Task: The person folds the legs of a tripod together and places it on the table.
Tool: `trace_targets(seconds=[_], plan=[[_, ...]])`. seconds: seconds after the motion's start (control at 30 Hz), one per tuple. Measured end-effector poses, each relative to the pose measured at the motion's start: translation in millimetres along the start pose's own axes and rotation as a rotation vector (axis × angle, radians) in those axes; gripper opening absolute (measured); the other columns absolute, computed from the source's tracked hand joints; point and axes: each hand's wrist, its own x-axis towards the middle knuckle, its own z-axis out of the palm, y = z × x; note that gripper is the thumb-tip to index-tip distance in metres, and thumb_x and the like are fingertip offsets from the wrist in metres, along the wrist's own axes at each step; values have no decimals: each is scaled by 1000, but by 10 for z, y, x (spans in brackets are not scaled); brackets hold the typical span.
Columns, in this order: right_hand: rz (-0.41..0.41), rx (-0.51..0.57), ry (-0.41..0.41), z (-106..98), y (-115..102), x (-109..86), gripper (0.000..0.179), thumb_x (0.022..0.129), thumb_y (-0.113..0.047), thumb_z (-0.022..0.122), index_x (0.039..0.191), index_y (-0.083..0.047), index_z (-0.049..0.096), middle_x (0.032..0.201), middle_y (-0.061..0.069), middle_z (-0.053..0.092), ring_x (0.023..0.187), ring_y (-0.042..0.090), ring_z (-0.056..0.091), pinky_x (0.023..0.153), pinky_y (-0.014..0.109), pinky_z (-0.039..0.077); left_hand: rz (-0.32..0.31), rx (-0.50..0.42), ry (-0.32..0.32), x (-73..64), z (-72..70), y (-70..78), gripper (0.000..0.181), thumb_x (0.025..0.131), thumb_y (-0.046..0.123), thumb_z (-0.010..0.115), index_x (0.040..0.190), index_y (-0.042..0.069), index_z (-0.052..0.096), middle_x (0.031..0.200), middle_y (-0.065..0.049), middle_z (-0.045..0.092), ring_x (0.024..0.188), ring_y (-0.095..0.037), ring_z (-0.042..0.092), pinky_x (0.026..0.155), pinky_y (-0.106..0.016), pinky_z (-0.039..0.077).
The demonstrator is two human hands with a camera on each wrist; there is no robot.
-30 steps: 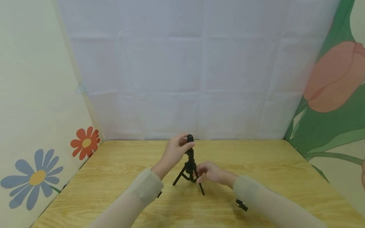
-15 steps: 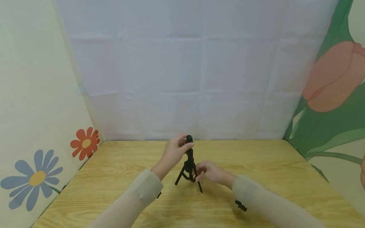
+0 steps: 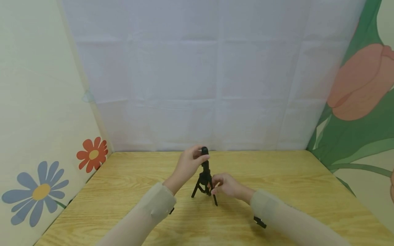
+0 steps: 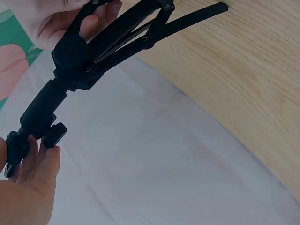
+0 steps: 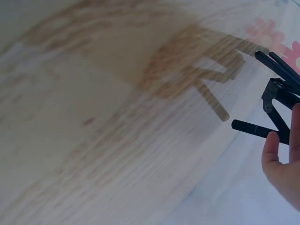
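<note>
Holding one tripod [image 3: 204, 178], two grips [image 3: 189, 160] [image 3: 227, 185]

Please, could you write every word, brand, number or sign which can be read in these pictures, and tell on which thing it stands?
None: no readable word, brand, number or sign.
Black tripod: no lettering can be made out.
Black piece under the right sleeve: too small to tell.
Side panels: flower designs, no text.
</note>
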Motion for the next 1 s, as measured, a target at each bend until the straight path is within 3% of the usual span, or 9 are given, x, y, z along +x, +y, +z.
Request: trace_targets(seconds=[0.3,0.53,0.7,0.83,1.0], plan=[[13,-12,25,3,-7,0,8,85,2,74,92,3,70,97,14,72,93,13,61,80,31,50,-15,40,6,25,16,2,24,98,14,67,119,2,68,109,-16,73,101,-29,70,87,-45,58],[24,-31,42,4,-10,3,9,86,0,74,94,1,71,97,11,72,96,15,62,89,42,50,-23,42,6,19,34,4,18,96,9,67,112,0,70,103,-13,74,101,-29,69,91,-48,55],[16,-6,43,8,6,25,9,85,1,75,93,2,71,96,12,71,94,14,61,85,37,50,-42,21,12,17,44,-20,17,96,9,67,110,0,70,102,-12,74,103,-30,69,91,-47,55],[8,-5,46,6,29,36,8,85,2,75,92,2,71,95,12,72,94,14,61,83,35,49,-26,22,7,20,60,-33,16,98,10,65,111,1,69,103,-12,74,104,-30,68,94,-49,54],[7,-52,60,-2,32,32,9,85,0,75,92,0,71,92,10,72,94,15,62,86,41,48,-5,67,-13,21,81,-36,17,100,12,63,113,2,67,108,-12,73,108,-30,67,100,-55,49]])
